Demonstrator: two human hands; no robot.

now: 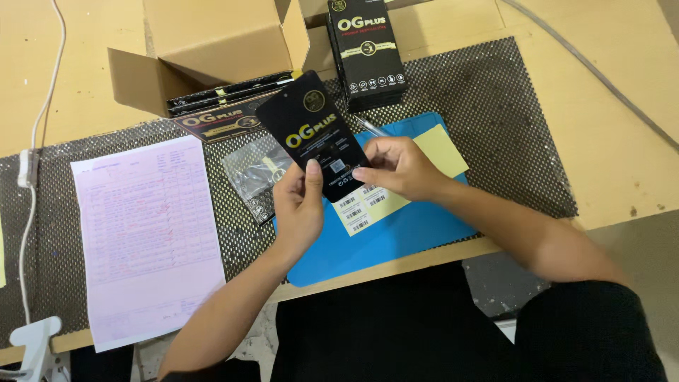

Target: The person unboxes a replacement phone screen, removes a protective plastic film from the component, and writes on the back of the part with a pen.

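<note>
Bright, even light; soft shadows, sharp focus.

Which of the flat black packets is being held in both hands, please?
The black packet above the blue mat, pinched by left hand and right hand; the others sit stacked or boxed.

The black packet (315,134) covers part of the clear plastic bag (251,173) and the pen (371,127). The right hand (399,166) hides part of the yellow label sheet (368,205). The cardboard box (212,42) and the white cable (42,106) run off the top edge. Writing on the pink form (145,233) is too small to make out.
</note>
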